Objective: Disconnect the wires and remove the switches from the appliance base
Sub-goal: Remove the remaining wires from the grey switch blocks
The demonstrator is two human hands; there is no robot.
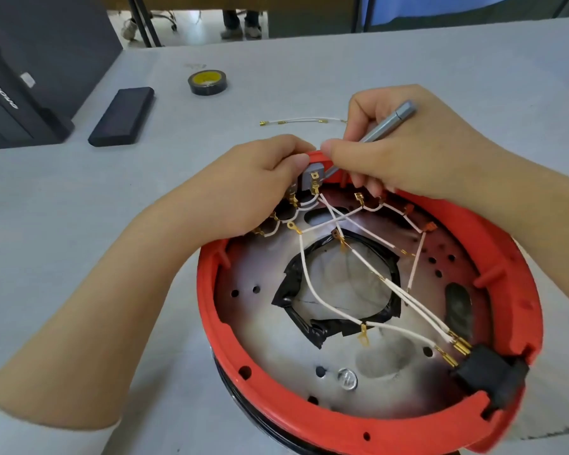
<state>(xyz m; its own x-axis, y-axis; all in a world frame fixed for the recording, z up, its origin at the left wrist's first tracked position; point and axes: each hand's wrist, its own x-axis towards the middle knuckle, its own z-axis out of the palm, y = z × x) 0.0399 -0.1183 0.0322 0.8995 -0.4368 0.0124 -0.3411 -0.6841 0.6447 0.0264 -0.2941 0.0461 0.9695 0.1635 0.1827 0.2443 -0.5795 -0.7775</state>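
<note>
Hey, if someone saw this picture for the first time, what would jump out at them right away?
The big red appliance base fills the lower right, its metal floor crossed by white wires around a hole edged in black tape. At its far rim both hands meet over a grey switch: the left hand holds it while the right hand grips a grey tool. A tape roll lies on the table beyond.

the appliance base (519,290) is showing a matt red plastic rim around a dull, scorched metal plate (309,349), with crinkled glossy black tape (293,290) edging its centre hole. the wires (312,287) are looking white and cloth-like, ending in shiny brass-coloured metal terminals (459,346). the tool (388,121) is gleaming like smooth grey metal. the table (79,224) is looking matt grey.
</note>
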